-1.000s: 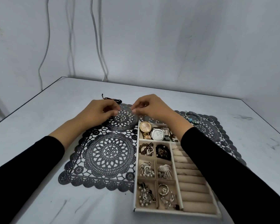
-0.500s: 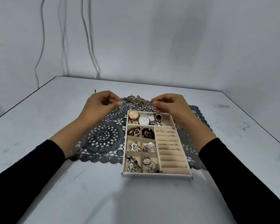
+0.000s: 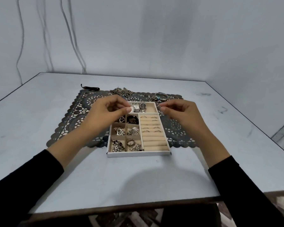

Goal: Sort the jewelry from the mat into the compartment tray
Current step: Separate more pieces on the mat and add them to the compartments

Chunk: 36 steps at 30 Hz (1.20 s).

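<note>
Your left hand and right hand hovered over the far end of the compartment tray, each pinched shut; whatever ran between them was too fine to identify. Your left hand hid part of the watch compartment. 3 jewelry pieces remained along the mat far edge: chain, beaded bracelet, dark cord.
</note>
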### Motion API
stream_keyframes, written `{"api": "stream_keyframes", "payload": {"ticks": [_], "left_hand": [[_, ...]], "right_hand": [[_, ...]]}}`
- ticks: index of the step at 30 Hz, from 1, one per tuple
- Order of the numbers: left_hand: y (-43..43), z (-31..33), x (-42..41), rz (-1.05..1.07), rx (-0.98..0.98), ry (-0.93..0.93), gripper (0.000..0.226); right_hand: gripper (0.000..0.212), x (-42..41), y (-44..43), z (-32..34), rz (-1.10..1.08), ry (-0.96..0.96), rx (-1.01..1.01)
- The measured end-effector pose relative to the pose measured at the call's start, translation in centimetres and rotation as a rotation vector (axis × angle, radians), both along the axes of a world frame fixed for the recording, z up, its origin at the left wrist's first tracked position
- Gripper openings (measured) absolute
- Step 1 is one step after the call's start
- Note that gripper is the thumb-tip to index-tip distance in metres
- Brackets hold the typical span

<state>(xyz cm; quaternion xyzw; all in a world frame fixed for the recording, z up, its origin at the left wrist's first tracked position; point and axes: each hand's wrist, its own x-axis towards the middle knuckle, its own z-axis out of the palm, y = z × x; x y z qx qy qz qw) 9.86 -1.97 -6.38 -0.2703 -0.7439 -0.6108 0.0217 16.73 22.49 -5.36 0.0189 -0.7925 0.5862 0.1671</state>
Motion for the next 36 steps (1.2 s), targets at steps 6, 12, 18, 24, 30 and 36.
{"api": "stream_keyframes", "payload": {"ticks": [6,12,18,24,30,36], "left_hand": [[0.6,-0.5,1.0,-0.040,-0.041,-0.020,0.021],[1.1,-1.3,1.4,-0.071,-0.057,-0.003,0.013],[1.1,-1.5,1.3,-0.069,-0.050,0.014,0.010],[1.0,-1.4,1.3,-0.066,-0.057,0.008,0.009],[1.1,-1.5,1.4,-0.071,-0.064,0.009,0.010],[1.0,-1.5,1.5,-0.081,-0.081,-0.009,0.015]], "right_hand": [[0.012,1.5,0.5,-1.7,0.019,-0.019,0.059],[0.012,1.9,0.9,-2.5,0.079,-0.020,0.176],[0.011,2.1,0.6,-2.5,0.170,0.033,0.274],[0.012,2.2,0.6,-2.3,0.189,0.074,0.407],[0.010,2.0,0.6,-2.3,0.218,0.102,0.527],[0.010,2.4,0.6,-2.1,0.274,0.091,0.582]]}}
